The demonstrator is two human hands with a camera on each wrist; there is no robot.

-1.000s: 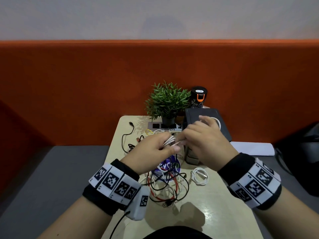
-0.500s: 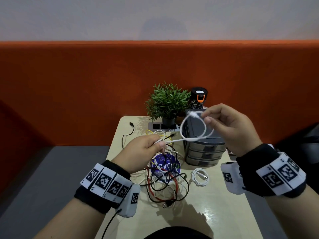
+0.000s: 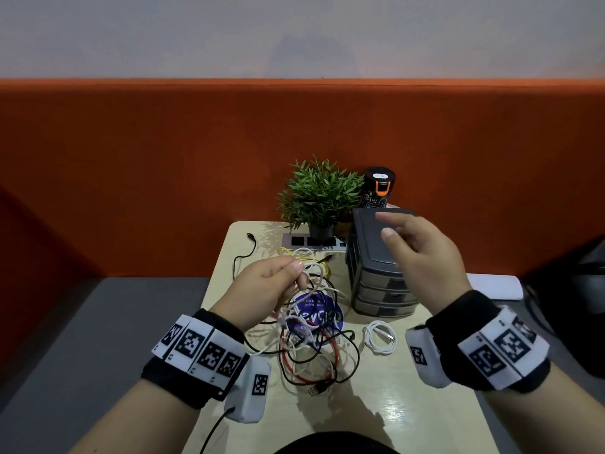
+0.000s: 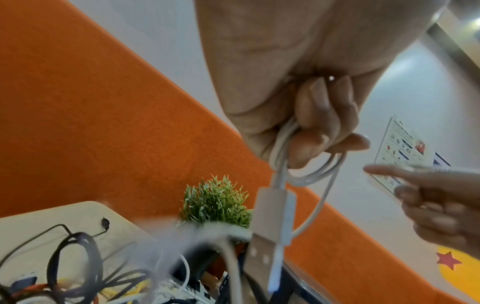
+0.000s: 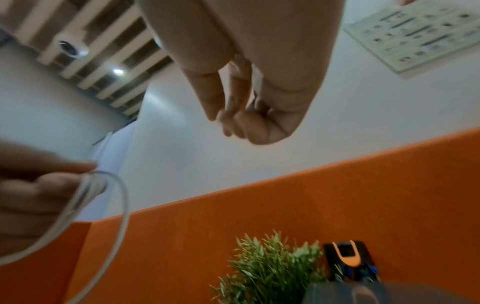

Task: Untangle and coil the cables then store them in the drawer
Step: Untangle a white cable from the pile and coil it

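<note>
**Left hand holding a looped white cable above the tangle**

Your left hand point(image 3: 262, 290), at centre frame, curls its fingers around loops of a white cable point(image 4: 306, 176) above the tangled cables point(image 3: 314, 342) on the tabletop point(image 3: 409, 404). Your right hand point(image 3: 422, 253), relaxed and holding nothing, hovers over the grey drawer unit point(image 3: 366, 257). A coiled white cable point(image 3: 381, 337) lies just below that unit.

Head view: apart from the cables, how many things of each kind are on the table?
Potted plant: 1
Drawer unit: 1
Power strip: 1
Black bottle: 1
Purple round sticker or disc, partly under the cables: 1
Total: 5
</note>
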